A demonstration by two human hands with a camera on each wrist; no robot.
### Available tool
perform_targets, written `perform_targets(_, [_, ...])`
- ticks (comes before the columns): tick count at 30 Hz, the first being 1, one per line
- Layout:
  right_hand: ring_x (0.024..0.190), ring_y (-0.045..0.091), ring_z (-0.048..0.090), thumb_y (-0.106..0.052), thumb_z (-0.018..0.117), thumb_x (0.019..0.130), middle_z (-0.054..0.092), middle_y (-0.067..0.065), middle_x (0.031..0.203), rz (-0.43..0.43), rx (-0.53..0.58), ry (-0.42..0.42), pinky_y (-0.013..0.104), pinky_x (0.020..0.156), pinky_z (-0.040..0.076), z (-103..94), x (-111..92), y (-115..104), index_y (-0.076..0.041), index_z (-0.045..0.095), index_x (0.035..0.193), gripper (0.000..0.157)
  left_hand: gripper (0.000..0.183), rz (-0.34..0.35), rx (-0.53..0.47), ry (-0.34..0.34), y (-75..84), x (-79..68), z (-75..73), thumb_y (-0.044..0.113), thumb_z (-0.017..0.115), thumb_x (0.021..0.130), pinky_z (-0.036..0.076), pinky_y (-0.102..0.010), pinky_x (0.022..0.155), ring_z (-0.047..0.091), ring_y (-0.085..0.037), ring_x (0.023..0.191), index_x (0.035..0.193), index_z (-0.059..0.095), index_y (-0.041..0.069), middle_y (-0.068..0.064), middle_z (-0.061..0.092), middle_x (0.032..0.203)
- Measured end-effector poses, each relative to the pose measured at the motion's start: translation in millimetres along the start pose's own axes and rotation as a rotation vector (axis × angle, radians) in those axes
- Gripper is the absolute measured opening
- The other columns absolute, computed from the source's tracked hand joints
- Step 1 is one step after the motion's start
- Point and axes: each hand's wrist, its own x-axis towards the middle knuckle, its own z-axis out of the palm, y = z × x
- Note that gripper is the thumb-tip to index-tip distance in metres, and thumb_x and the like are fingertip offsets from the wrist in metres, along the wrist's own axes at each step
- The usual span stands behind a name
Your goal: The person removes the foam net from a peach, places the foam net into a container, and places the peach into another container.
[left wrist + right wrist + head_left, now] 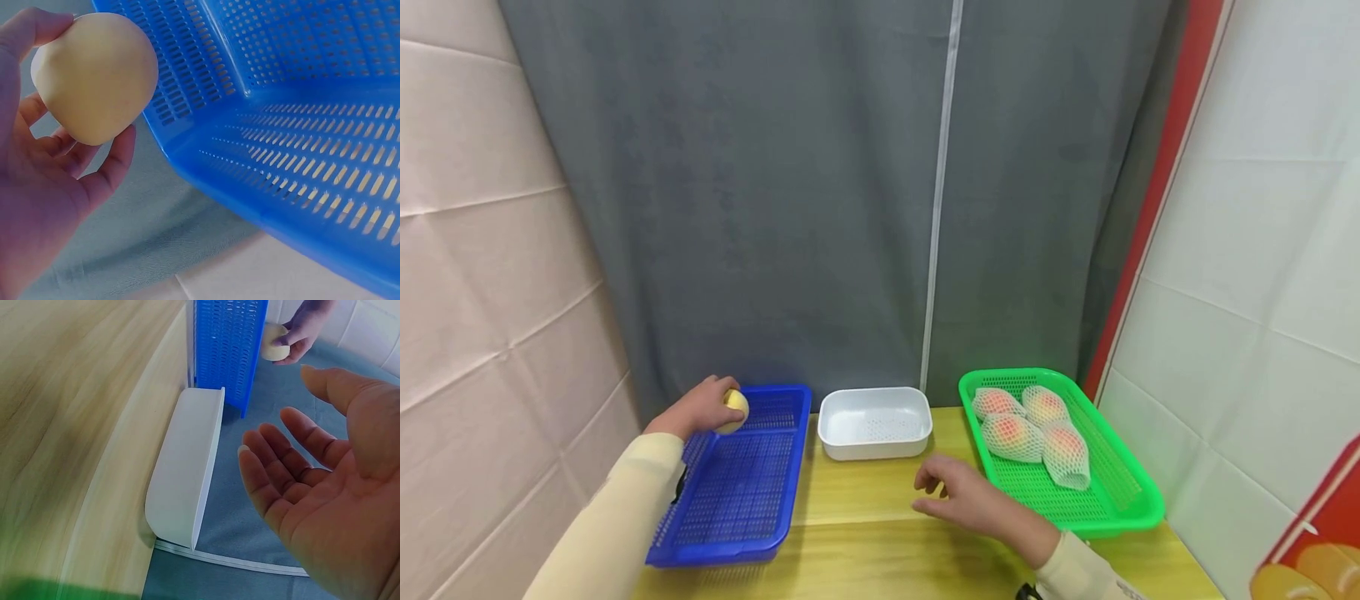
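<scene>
- Left hand [703, 407]: its fingers [115, 161] and thumb are curled round one fruit, parted only as far as its girth.
- Fruit [97, 78]: one in these fingers, pale yellow, roundish, tapering to a blunt tip, smooth and matte. It is just above the far left corner of the blue basket; whether it touches the rim I cannot tell.
- Left sleeve [617, 517]: one, cream, behind these fingers.
- Blue basket [741, 483]: one, below the left fingers and stretching from them toward the person, with slotted floor and walls.
- White basket [874, 452]: one, right of the left fingers and ahead of the right ones, with small holes in its floor.
- Right hand [966, 496]: fingers loosely bent, thumb well apart from them, holding nothing, above the table.
- Right sleeve [1086, 575]: one, cream, behind the right fingers, with marks too small to read.
- Table [865, 550]: one, pale wood, below the fingers of both hands.
- Green basket [1105, 525]: one, right of the right fingers.
- Netted fruit [1011, 437]: four, clustered in that basket's far part, red and yellow through white foam nets.
- Poster [1333, 567]: well right of the right fingers, red with rounded yellow-orange shapes.
- Curtain [775, 183]: grey, beyond all the fingers, one pale strip [938, 183] running down it.
</scene>
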Motion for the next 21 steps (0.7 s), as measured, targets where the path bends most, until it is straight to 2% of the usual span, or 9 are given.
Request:
perform_targets(6, [0.097,0.023,0.069,-0.023,0.087,0.098,0.064,-0.010,0.102,0.013,0.000,-0.014,0.028,0.081,0.059,2.1,-2,1,-0.014,0.069,0.104,0.021,0.060,-0.025,0.041,-0.018,-1.3,5.1,3.2,0.025,0.082,0.087,0.059,-0.055,0.079,0.062,-0.036,0.092,0.135,0.064,-0.007,-0.025,0.059,0.113])
perform_targets(11, [0.097,0.020,0.068,-0.023,0.088,0.097,0.064,-0.010,0.102,0.057,0.015,-0.030,0.030,0.080,0.059,7.2,-5,4,-0.014,0.070,0.104,0.021,0.061,-0.052,0.067,-0.023,-3.8,11.2,0.5,0.022,0.081,0.087,0.059,-0.058,0.082,0.063,-0.042,0.096,0.135,0.062,-0.010,-0.029,0.059,0.115])
perform_targets(12, [0.097,0.020,0.068,-0.024,0.088,0.098,0.064,-0.010,0.102,0.065,0.018,-0.032,0.030,0.080,0.058,7.9,-5,4,-0.014,0.070,0.104,0.021,0.062,-0.035,0.073,-0.003,-19.4,20.1,6.3,0.027,0.082,0.087,0.058,-0.056,0.080,0.063,-0.042,0.095,0.134,0.063,-0.008,-0.028,0.059,0.114])
perform_targets(13, [0.097,0.019,0.068,-0.024,0.088,0.098,0.064,-0.011,0.101,0.073,0.019,-0.034,0.031,0.081,0.059,8.4,-5,3,-0.016,0.070,0.104,0.021,0.063,-0.039,0.073,0.002,-24.7,24.2,7.2,0.028,0.082,0.086,0.058,-0.057,0.080,0.063,-0.043,0.096,0.134,0.063,-0.008,-0.028,0.060,0.114])
perform_targets(15, [0.097,0.018,0.067,-0.026,0.087,0.098,0.064,-0.011,0.102,0.085,0.018,-0.037,0.032,0.082,0.059,9.0,-5,3,-0.018,0.070,0.104,0.020,0.065,-0.017,0.077,0.027,-52.8,40.5,18.6,0.033,0.084,0.084,0.058,-0.055,0.077,0.063,-0.044,0.094,0.132,0.063,-0.006,-0.028,0.060,0.112])
perform_targets(18, [0.097,0.018,0.068,-0.027,0.087,0.098,0.064,-0.012,0.102,0.084,0.011,-0.040,0.033,0.082,0.059,9.3,-6,3,-0.019,0.070,0.104,0.020,0.066,0.003,0.089,0.077,-96.4,63.9,41.3,0.040,0.085,0.080,0.055,-0.051,0.071,0.062,-0.041,0.090,0.129,0.066,-0.001,-0.023,0.062,0.109])
perform_targets(19, [0.097,0.018,0.067,-0.027,0.087,0.098,0.064,-0.012,0.102,0.085,0.009,-0.040,0.033,0.082,0.059,9.4,-6,4,-0.019,0.070,0.104,0.020,0.066,-0.003,0.081,0.068,-93.9,63.1,40.6,0.037,0.085,0.080,0.056,-0.054,0.072,0.062,-0.043,0.091,0.130,0.066,-0.002,-0.024,0.062,0.110])
perform_targets(20, [0.097,0.017,0.067,-0.026,0.087,0.098,0.064,-0.012,0.102,0.086,0.008,-0.040,0.032,0.082,0.059,9.5,-6,4,-0.019,0.070,0.104,0.020,0.066,0.003,0.077,0.071,-100.6,66.8,45.0,0.038,0.086,0.080,0.056,-0.053,0.072,0.062,-0.043,0.091,0.129,0.066,-0.002,-0.024,0.062,0.110])
perform_targets(21, [0.097,0.017,0.067,-0.026,0.087,0.098,0.064,-0.012,0.102,0.086,0.006,-0.039,0.031,0.082,0.059,9.5,-7,4,-0.019,0.070,0.104,0.020,0.067,-0.006,0.071,0.057,-97.3,65.5,43.7,0.037,0.086,0.081,0.056,-0.055,0.074,0.062,-0.043,0.092,0.130,0.066,-0.002,-0.025,0.062,0.111])
